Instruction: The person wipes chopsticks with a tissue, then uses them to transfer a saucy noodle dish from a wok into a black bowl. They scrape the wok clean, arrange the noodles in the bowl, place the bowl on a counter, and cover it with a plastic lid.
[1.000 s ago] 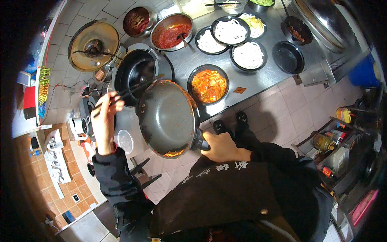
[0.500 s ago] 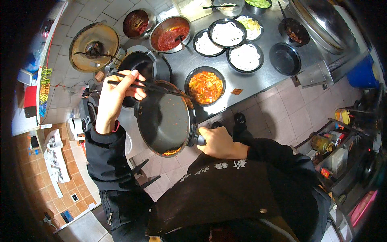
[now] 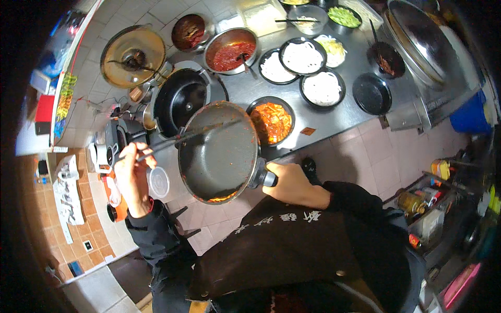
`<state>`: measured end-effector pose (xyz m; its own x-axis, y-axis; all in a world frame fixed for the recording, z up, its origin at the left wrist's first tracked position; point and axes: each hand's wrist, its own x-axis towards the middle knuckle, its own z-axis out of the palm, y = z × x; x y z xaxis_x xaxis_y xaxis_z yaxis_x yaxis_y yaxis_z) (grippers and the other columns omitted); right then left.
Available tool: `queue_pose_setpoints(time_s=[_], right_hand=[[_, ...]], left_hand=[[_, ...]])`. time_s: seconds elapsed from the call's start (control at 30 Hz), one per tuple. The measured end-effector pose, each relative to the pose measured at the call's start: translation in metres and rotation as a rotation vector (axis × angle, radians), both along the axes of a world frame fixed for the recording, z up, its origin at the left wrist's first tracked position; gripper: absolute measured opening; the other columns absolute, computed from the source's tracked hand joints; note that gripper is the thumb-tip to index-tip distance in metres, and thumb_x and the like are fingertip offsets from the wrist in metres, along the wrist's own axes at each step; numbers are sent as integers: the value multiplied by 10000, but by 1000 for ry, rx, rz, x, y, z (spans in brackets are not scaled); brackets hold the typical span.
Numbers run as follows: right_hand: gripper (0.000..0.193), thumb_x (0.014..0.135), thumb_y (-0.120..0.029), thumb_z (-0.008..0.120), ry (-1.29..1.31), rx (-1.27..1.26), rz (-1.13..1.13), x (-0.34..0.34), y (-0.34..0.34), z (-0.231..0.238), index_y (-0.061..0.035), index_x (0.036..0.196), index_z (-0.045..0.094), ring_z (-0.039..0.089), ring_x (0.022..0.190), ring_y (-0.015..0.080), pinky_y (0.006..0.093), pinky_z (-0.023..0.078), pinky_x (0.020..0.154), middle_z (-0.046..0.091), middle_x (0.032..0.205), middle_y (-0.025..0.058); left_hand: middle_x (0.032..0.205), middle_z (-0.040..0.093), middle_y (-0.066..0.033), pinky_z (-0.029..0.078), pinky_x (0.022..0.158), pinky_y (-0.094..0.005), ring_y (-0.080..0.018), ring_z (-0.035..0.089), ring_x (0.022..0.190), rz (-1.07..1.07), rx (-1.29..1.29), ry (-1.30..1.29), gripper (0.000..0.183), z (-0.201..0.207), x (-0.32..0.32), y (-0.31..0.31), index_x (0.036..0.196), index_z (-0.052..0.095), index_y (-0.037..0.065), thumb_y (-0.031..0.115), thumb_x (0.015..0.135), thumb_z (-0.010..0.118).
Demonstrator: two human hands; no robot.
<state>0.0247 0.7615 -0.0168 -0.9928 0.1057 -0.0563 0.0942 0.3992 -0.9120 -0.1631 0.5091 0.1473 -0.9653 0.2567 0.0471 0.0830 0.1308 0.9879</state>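
Note:
My right hand point(image 3: 296, 185) is closed round the short black handle of a deep dark frying pan point(image 3: 216, 159). The pan is tilted, its inside facing me, with red sauce specks and a few scraps along the lower rim. In my left hand point(image 3: 134, 175) I grip a pair of dark chopsticks point(image 3: 180, 138), whose tips reach across the upper part of the pan. Just beyond the pan's right rim, a black bowl of red-sauced food pieces point(image 3: 272, 123) stands on the metal counter point(image 3: 235, 89). An open black cooker pot point(image 3: 182, 99) is behind the pan.
Bowls of white noodles point(image 3: 321, 89), a metal bowl of red sauce point(image 3: 229, 51), a small dark pan point(image 3: 386, 58) and a black bowl point(image 3: 372, 94) stand on the counter. A lid point(image 3: 133, 55) leans at the back left. A shelf with bottles point(image 3: 411, 202) is at right.
My left hand has moved down and toward me with the chopsticks, from above the cooker pot to the pan's left side. The pan has stayed near the same place in my right hand.

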Motion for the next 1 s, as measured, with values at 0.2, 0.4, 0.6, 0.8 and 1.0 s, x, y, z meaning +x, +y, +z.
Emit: queue_pose_setpoints(time_s=[0.2,0.4,0.6,0.8,1.0], right_hand=[[301,676,-220,697,75,-40,40,-46,28,21,16,839,607,613,675,335,400,472,628,598,717,202],[215,701,-133,694,243,-128,172,-163,27,7,51,778,614,549,529,154,311,431,507,552,565,112],[148,688,-86,688,152,-202,306,-263,21,-12,30,763,636,509,496,68,242,406,462,568,573,12],[89,676,-4,665,-48,-216,482,-340,33,-25,-7,753,621,454,469,53,221,331,427,540,584,-27],[207,678,17,634,-151,-47,608,-392,55,-45,24,886,635,557,626,113,272,441,573,617,706,9]], left_hand=[[805,662,-134,507,620,-280,-177,629,643,270,26,221,265,-6,36,-49,993,634,-52,195,981,541],[782,648,-108,456,658,-242,-145,597,667,607,335,268,316,-23,47,-98,1032,632,-27,274,980,550],[765,639,-91,462,629,-242,-137,588,639,860,362,228,310,-50,80,-143,1023,627,-32,261,989,532],[744,634,-74,470,579,-215,-120,594,620,973,357,136,283,-79,111,-179,990,635,-20,251,981,553],[740,640,-75,476,560,-209,-109,597,592,980,388,34,250,-103,114,-189,994,626,-14,225,981,557]])
